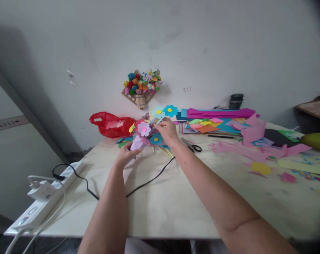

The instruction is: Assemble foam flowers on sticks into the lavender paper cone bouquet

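Note:
My left hand is wrapped round a lilac paper holder, tilted above the table. Out of its top fan several paper flowers, among them a lilac flower with a pink centre and a blue flower. My right hand is closed in a pinch on a narrow light blue paper strip among the blooms. Just beyond those fingers stand a pale blue flower and a bright blue flower, both with yellow centres. The lower stems are hidden in the holder.
Black-handled scissors lie right of my right wrist. A red plastic bag sits back left, and coloured paper sheets and pink scraps cover the right. A black cable crosses to a power strip at the left edge.

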Demonstrator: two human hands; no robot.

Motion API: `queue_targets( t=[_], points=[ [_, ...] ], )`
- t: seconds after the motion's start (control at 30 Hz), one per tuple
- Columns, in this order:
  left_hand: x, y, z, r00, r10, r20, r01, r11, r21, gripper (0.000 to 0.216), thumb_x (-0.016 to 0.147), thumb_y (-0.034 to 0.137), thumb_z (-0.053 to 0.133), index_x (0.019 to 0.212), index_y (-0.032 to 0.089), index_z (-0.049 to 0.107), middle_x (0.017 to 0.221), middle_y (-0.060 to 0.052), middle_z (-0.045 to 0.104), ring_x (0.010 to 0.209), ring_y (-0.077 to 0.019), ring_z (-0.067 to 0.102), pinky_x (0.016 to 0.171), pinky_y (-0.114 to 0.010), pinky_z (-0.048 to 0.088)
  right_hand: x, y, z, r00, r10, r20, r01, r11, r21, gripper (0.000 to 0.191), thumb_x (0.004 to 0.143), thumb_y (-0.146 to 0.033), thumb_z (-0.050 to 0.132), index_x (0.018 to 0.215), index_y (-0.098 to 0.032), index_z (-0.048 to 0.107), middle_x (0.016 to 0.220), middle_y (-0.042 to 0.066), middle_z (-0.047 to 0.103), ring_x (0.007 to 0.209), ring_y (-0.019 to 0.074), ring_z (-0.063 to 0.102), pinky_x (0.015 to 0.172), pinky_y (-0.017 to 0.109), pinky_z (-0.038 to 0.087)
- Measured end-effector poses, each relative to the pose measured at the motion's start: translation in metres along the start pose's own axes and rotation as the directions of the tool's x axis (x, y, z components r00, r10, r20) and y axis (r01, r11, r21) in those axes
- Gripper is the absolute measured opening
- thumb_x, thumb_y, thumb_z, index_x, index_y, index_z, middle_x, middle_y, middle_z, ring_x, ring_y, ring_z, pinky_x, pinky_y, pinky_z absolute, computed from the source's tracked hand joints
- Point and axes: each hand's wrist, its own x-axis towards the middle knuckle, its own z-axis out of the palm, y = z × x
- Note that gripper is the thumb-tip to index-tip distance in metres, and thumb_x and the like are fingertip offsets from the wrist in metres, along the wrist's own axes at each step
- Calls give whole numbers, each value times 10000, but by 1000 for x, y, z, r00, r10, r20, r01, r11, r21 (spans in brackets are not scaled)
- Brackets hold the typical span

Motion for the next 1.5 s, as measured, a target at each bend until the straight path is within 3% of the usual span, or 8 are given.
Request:
queue_targets(
  t=[0.4, 0.63, 0.93, 1.13, 1.33, 1.5],
  points=[
    [3, -6, 0, 1000, 24, -20, -23, 1000, 5, 583, 524, 448, 781, 978, 119, 621, 607, 24, 556, 454, -74, 474, 417, -204, 406, -2, -4, 0, 991, 35, 127, -16, 989, -147, 162, 696, -299, 667, 559, -218, 698, 696, 14, 645, 801, 182, 604, 781, 308, 458],
    [3, -5, -1, 999, 50, -18, -50, 999, -2, 577, 519, 436, 789, 963, 106, 622, 642, 17, 559, 476, -75, 475, 420, -213, 414, -3, -5, -1, 993, 53, 105, -43, 994, -97, 193, 728, -299, 636, 565, -206, 679, 827, 10, 692, 855, 174, 616, 783, 290, 447],
    [2, -1, 0, 997, 77, -26, -77, 997, -29, 586, 510, 444, 795, 965, 115, 628, 673, 11, 578, 513, -84, 499, 451, -217, 431, -1, -11, -6, 997, 56, 60, -39, 968, -250, 204, 743, -354, 636, 598, -216, 677, 814, 4, 683, 845, 185, 609, 790, 320, 410],
    [1, 1, 1, 995, 98, -28, -99, 993, -60, 593, 495, 446, 800, 962, 126, 621, 703, 7, 580, 524, -87, 500, 460, -220, 430, -4, -14, -2, 998, -57, 7, 56, 957, -284, 162, 728, -313, 663, 593, -226, 685, 898, 18, 680, 960, 210, 580, 887, 369, 392],
    [-2, 7, 3, 993, 109, -38, -111, 992, -52, 593, 502, 438, 798, 967, 123, 608, 734, -10, 587, 561, -101, 510, 500, -233, 450, -7, -17, -3, 997, -59, 54, 73, 942, -326, 133, 730, -316, 666, 642, -231, 721, 904, 45, 687, 979, 230, 576, 929, 402, 370],
    [-3, 14, 6, 984, 171, -58, -165, 982, 91, 632, 487, 450, 797, 1005, 138, 613, 801, -26, 629, 685, -145, 566, 621, -258, 477, -7, -21, -3, 992, -50, 116, 85, 943, -320, 129, 715, -268, 642, 623, -219, 718, 857, 36, 703, 941, 218, 590, 909, 371, 375]
  ],
)
